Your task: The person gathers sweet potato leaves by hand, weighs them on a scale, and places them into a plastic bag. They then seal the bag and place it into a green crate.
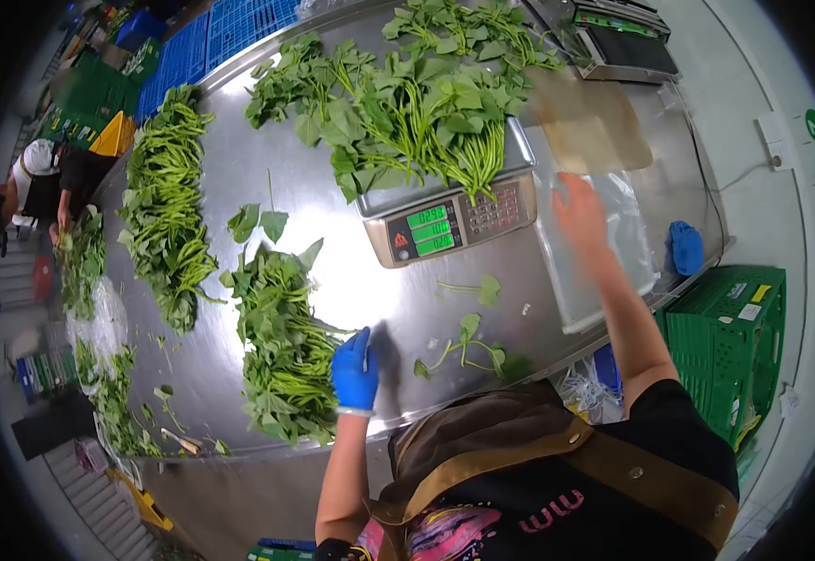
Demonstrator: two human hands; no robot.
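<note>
My left hand (355, 374), in a blue glove, is at the stem ends of a pile of leafy greens (281, 346). Its fingers are curled together, and what they may hold is hidden. My bare right hand (580, 220) is over a stack of clear plastic bags (604, 271), fingers apart and slightly blurred, with nothing visible in them. Left of it stands a digital scale (454, 224) with lit green displays. A bunch of leafy greens (445, 131) lies on its pan, with stems hanging over the keypad.
More greens (160, 206) lie in a row on the steel table (351, 290), with loose sprigs (464, 351) near the front. A blue crumpled item (685, 248) sits at the right edge. Green crates (725, 337) stand beside the table. A co-worker (43, 182) handles greens at far left.
</note>
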